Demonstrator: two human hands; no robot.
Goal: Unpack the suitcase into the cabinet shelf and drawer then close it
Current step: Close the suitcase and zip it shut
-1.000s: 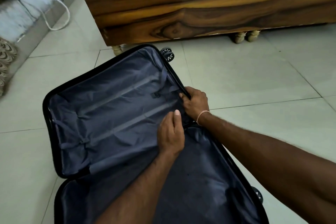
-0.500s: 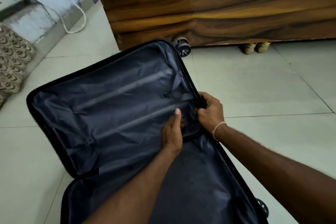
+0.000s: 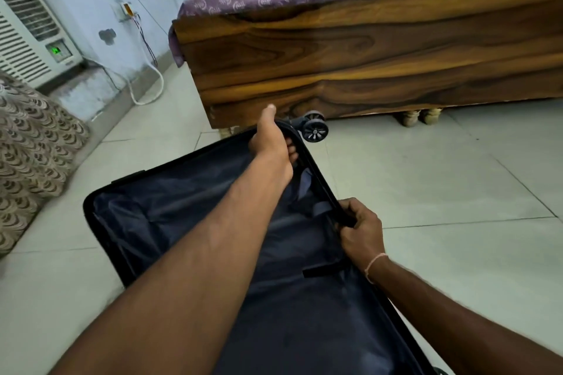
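Left hand [image 3: 269,146] moved from the mid-hinge to the far corner of the suitcase [image 3: 170,216] lid, now gripped | right hand [image 3: 359,230] clamped on the rim | open on floor, emptied | lid best swung shut evenly, lining tucked clear.

The open suitcase [image 3: 274,298] lies across the near floor, its raised half reaching to the far side where a wheel [image 3: 315,130] sits right against the wooden bed frame [image 3: 350,70], so no gap shows there. The left hand [image 3: 271,143] grips that far rim, its forearm slanting across the dark lining; the right hand [image 3: 361,230] holds the right edge. To the right, bare floor tiles [image 3: 441,179] run wide up to the bed legs [image 3: 419,117]. On the left a patterned cushion [image 3: 33,155] crowds in, with an open strip of tile between it and the case, and a white cable [image 3: 152,88] loops by the far wall
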